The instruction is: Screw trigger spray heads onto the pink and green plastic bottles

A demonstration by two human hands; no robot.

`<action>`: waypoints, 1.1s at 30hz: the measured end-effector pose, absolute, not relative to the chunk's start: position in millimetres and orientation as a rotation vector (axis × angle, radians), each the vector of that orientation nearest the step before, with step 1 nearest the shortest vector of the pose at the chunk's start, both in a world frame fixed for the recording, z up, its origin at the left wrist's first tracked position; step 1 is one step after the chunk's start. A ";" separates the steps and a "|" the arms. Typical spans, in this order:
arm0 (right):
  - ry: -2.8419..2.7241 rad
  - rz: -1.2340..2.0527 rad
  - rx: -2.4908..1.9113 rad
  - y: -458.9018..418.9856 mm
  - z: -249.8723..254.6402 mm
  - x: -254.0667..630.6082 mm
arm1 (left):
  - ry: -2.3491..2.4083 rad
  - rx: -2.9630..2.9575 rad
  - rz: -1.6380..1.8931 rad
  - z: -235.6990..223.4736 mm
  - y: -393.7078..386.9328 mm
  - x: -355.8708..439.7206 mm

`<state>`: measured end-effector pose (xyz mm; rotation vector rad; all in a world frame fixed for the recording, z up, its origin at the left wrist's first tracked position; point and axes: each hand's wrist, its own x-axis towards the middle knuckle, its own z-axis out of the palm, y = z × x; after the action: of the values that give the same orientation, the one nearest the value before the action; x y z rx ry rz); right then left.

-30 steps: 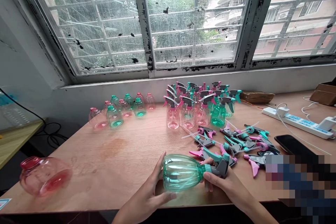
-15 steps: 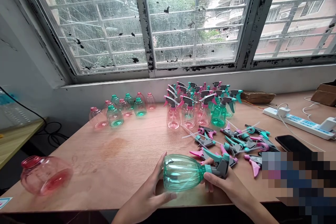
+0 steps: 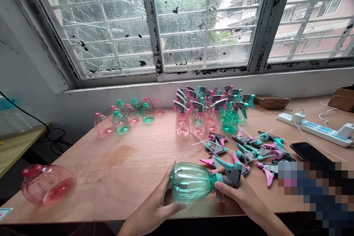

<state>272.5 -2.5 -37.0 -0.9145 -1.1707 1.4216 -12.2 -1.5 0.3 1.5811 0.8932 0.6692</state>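
Observation:
A clear green spray bottle (image 3: 192, 181) lies sideways between my hands above the table's front edge, its base to the left. My left hand (image 3: 159, 204) wraps round the base end, with the thumb below and fingers behind. At the neck, the thumb and fingers of my right hand (image 3: 233, 193) grip the green collar. A grey and green trigger head (image 3: 233, 173) sits on the neck, pointing right. Just behind lie loose trigger heads (image 3: 249, 151) in pink, green and grey, some with white tubes.
Bottles with spray heads (image 3: 199, 118) stand in a group by the wall. Several headless bottles (image 3: 121, 122) are at the back left. A pink bottle (image 3: 48, 185) stands at the front left. To the right are a black phone (image 3: 311, 151) and a white power strip (image 3: 315, 129).

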 end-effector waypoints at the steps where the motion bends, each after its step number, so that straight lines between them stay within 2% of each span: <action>1: -1.171 1.421 -0.914 -2.4 -37.1 272.5 | 0.900 1.590 0.665 0.1 -1.5 -12.5; 33: -1.202 1.430 -0.915 -1.8 -35.1 274.2 | 0.961 1.654 0.639 -8.2 1.3 -17.5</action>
<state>274.2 -1.8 -35.1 -0.9149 -1.2019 1.4296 -17.5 1.3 -8.2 1.6537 0.9613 0.6395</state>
